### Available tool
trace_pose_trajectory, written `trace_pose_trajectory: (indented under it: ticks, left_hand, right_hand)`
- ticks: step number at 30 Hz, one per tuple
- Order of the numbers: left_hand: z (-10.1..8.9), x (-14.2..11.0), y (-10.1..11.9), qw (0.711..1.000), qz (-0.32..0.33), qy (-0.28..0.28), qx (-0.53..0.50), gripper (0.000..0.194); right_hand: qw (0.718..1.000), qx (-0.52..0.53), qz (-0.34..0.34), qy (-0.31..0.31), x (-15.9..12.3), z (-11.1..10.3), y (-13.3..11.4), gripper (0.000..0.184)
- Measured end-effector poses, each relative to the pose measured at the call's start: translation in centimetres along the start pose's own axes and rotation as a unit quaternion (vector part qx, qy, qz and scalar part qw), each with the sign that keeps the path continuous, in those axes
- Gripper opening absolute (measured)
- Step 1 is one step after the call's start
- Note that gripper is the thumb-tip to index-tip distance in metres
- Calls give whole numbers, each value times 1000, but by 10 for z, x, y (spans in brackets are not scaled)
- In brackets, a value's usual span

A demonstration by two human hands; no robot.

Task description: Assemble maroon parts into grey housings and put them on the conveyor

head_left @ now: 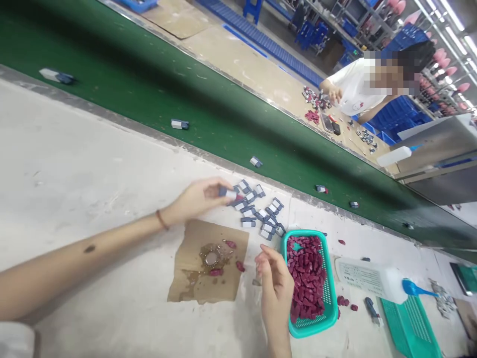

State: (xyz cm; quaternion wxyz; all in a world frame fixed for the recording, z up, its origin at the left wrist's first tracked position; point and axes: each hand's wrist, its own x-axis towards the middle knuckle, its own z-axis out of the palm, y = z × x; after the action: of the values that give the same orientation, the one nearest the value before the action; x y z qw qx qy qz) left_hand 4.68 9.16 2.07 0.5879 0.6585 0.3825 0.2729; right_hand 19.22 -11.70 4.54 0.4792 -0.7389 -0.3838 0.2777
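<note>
My left hand (201, 199) pinches a small grey-and-navy plastic part (228, 193) with a dark red bit at its end. It hovers at the left edge of a loose pile of similar grey-and-navy parts (249, 210). My right hand (275, 286) is beside the left wall of a teal basket (330, 278), fingers loosely curved and apart, with nothing visible in them. Dark red pieces (307, 278) fill much of that basket. Left of my right hand lies a brown cardboard sheet (181, 273), wet in spots, carrying a small round metal cap (211, 258) and several red pieces.
A green conveyor belt (219, 127) runs diagonally beyond the pile, carrying several spaced parts. To the right are a white bottle (361, 276) with a blue tip and a second teal basket (410, 323). Across the belt a person (354, 84) sits with parts on a bench.
</note>
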Motion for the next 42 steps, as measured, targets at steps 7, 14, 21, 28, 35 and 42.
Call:
trace_pose_trajectory:
  ticks: [7, 14, 21, 28, 35, 42]
  left_hand:
    - [-7, 125, -25, 933, 126, 100, 321, 29]
    - [41, 144, -15, 867, 284, -19, 408, 42]
    - [91, 157, 5, 912, 214, -78, 340, 27]
    - [73, 97, 22, 967, 125, -42, 216, 40]
    - [17, -22, 19, 985, -126, -94, -77, 40]
    - [-6, -78, 6, 958, -211, -37, -192, 39]
  right_hand:
    - [977, -201, -20, 67, 3, -84, 27, 22]
    - [965, -260, -39, 7, 34, -87, 34, 21]
    - [978, -208, -10, 22, 49, -75, 33, 13]
    - [980, 127, 123, 94, 38, -85, 32, 23]
    - [972, 201, 116, 36, 17, -48, 16, 24]
    - [994, 11, 16, -104, 10, 21, 5, 25]
